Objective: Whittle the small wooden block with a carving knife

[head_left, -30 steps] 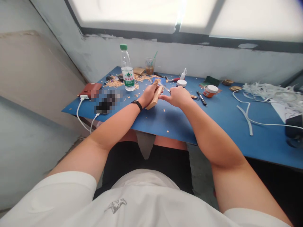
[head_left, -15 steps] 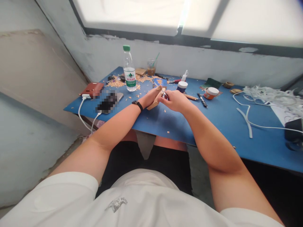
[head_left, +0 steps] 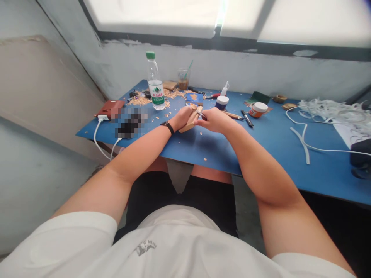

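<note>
The wooden block (head_left: 191, 121) stands tilted on the blue worktop (head_left: 261, 143), left of centre and about midway between the front and back edges. The left hand (head_left: 181, 116) is wrapped around its far side, fingers closed tight on the wood. The right hand (head_left: 215, 120) is curled into a near fist just beside the block's upper end, pinching a slim carving tool (head_left: 202, 114) whose tip alone shows, against the wood. Wood shavings (head_left: 142, 101) lie scattered towards the back left corner, around a water bottle (head_left: 155, 85) and a plastic cup (head_left: 183, 80). A white-lidded jar (head_left: 222, 102) stands just behind the right hand.
</note>
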`<state>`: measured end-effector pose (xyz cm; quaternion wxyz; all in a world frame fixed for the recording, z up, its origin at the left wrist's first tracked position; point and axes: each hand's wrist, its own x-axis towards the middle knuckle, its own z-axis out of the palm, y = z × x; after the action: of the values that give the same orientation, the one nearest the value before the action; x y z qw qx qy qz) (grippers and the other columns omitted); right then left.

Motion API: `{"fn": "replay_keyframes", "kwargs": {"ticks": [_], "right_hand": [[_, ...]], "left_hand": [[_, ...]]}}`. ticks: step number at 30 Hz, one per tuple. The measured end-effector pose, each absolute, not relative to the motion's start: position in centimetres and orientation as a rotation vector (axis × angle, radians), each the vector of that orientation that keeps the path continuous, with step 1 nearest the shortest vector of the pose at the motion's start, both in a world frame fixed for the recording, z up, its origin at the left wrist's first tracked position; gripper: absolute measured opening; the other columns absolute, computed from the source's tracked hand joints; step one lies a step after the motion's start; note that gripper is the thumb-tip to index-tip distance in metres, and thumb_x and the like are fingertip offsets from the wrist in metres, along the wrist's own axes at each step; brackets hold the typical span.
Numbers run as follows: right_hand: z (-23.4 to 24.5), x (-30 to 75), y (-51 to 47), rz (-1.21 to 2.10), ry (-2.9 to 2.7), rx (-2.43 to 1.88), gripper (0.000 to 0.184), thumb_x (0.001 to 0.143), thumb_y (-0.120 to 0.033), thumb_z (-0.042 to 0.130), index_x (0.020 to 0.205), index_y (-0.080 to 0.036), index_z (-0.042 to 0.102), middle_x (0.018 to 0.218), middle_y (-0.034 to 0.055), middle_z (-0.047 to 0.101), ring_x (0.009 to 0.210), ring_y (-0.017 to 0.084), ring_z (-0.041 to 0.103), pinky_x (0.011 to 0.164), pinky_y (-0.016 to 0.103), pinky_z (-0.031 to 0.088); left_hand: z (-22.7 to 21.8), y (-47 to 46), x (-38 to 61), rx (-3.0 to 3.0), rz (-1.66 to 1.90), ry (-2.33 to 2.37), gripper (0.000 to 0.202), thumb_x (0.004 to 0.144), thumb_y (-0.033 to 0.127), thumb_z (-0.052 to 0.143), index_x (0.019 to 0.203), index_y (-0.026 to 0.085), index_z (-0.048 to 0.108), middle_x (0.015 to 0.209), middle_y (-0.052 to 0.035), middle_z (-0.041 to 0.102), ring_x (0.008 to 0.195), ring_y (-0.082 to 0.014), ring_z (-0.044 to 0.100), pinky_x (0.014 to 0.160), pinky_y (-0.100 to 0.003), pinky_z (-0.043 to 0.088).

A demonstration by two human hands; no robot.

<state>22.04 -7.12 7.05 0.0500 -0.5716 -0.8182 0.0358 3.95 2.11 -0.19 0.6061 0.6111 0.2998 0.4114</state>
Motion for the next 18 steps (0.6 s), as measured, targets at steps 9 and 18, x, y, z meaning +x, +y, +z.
{"fn": "replay_keyframes", "kwargs": {"ticks": [9,18], "right_hand": [[7.0,21.3,-7.4,0.012,-2.466,-1.833,0.071,0.132,-0.074,0.058,0.135,-0.013,0.094,0.118,0.0226,0.093,0.112,0.039,0.085,0.091,0.042,0.054],[6.9,20.6,-7.5,0.025,-2.340,-1.954,0.098,0.128,-0.093,0.053,0.145,-0.004,0.091,0.133,0.0323,0.093,0.124,0.042,0.088,0.096,0.040,0.055]], "left_hand": [[-0.5,2.8,2.8,1.568,0.991,0.826,0.046,0.118,0.040,0.074,0.076,0.024,0.063,0.070,-0.0001,0.061,0.067,-0.0160,0.052,0.070,-0.036,0.047],[2.0,0.4,2.7,1.563,0.996,0.844,0.070,0.107,0.086,0.092,0.081,0.025,0.067,0.068,0.0011,0.062,0.073,-0.0192,0.065,0.074,-0.034,0.052]]}}
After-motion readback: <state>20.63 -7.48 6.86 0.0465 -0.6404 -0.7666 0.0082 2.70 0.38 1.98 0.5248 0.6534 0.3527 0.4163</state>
